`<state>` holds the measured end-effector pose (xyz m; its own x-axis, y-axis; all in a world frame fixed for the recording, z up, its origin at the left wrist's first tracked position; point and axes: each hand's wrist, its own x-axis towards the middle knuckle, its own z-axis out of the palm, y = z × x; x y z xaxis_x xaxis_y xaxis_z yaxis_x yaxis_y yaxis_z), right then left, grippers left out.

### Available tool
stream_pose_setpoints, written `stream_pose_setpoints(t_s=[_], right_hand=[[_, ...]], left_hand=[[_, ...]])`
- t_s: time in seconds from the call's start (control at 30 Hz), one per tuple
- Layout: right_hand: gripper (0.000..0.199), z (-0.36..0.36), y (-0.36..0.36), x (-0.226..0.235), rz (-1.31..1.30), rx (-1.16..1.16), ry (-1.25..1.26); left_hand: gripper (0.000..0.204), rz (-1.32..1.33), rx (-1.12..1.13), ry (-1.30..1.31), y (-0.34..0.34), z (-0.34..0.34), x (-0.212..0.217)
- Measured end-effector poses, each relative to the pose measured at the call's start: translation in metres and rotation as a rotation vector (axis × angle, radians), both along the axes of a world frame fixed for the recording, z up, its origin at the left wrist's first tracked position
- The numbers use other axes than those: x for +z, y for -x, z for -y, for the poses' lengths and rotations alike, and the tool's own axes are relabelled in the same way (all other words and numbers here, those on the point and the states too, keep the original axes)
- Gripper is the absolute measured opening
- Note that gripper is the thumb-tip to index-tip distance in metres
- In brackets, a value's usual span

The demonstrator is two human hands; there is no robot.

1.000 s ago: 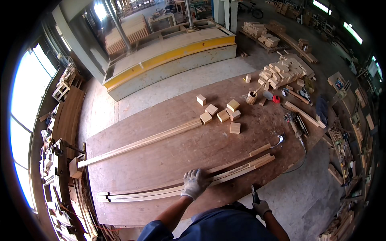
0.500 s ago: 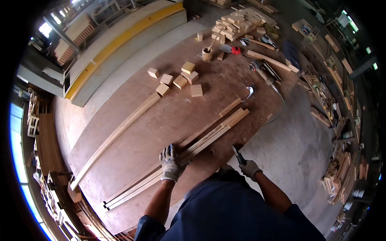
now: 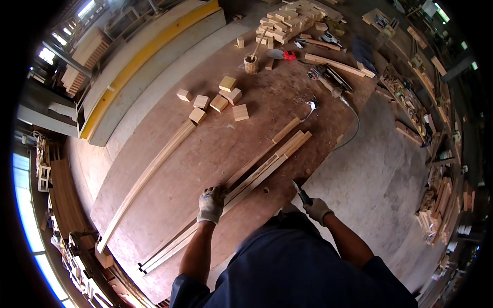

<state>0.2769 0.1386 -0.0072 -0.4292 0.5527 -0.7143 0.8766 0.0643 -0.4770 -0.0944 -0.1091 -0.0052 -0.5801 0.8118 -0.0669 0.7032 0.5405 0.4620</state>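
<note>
My left hand (image 3: 210,205), in a pale work glove, is over the long wooden strips (image 3: 257,177) on the brown tabletop. Its fingers are bent down at the far strip, and the fingertips are partly hidden. The strips lie side by side on a slant, with short wood pieces (image 3: 294,143) at their far right end. My right hand (image 3: 319,210), also gloved, is closed around a dark-handled tool (image 3: 304,196) with a narrow metal tip. That tool points up and left, just off the table's near edge, apart from the strips.
Another long strip (image 3: 149,174) lies farther left, with several wood blocks (image 3: 219,104) at its far end. A hammer (image 3: 311,107), a corded power tool (image 3: 328,84), a brush pot (image 3: 251,65) and a block pile (image 3: 290,23) are farther back on the table (image 3: 169,205).
My left hand has shifted slightly left, and its fingers have gone from stretched out to bent. My right hand still holds the tool, almost in place. The view has turned a little.
</note>
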Motion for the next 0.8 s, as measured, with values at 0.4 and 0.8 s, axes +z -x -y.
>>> stream_pose_setpoints(t_s=[0.4,0.8], right_hand=[[0.031,0.002,-0.002,-0.002,-0.005,0.008,-0.034],[0.035,0.0,0.004,0.011,0.026,0.036,-0.029]], left_hand=[[0.016,-0.028,-0.062,0.056,0.005,0.016,-0.004],[0.013,0.125,-0.035,0.102,0.0,0.01,0.024]])
